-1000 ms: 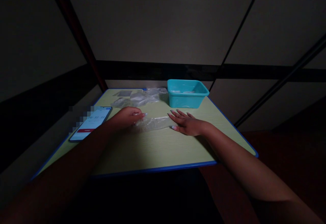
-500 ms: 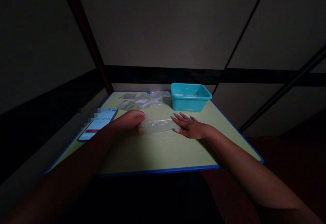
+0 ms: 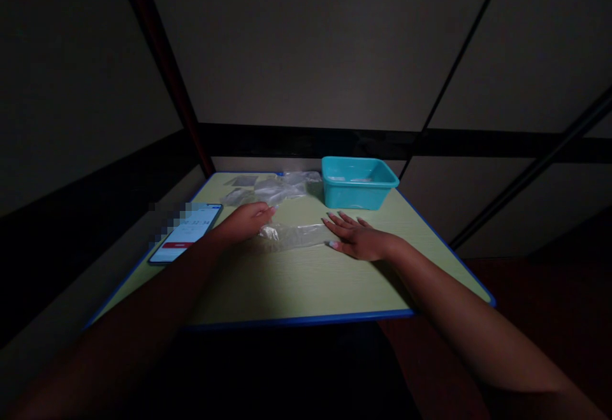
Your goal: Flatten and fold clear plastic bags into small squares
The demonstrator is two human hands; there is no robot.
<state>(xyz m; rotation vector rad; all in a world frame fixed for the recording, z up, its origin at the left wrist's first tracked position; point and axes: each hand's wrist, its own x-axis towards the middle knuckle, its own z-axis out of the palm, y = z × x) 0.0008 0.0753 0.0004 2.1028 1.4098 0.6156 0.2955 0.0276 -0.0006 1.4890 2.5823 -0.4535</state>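
Clear plastic bag (image 3: 301,236) is on the desk (image 3: 296,286), between the hands, nearer the person than the teal tub (image 3: 356,195) and the loose plastic film (image 3: 282,187). Left hand (image 3: 248,221): fingers curled in at the bag's left end; can't tell if fully closed or pinching film. Right hand (image 3: 356,240): fingers spread wide, palm down, tips at the right end, nothing gripped. Main risk, my read: bag skids or bunches if the left side pulls while the right presses too lightly. Thin film could also crease or stretch if both sides load it unevenly, and long nails could snag it. Dim light and clear film make edges easy to miss. Orientation: long axis runs left-right across the desk, right end angled slightly away from the person. Can't tell which end is the mouth.
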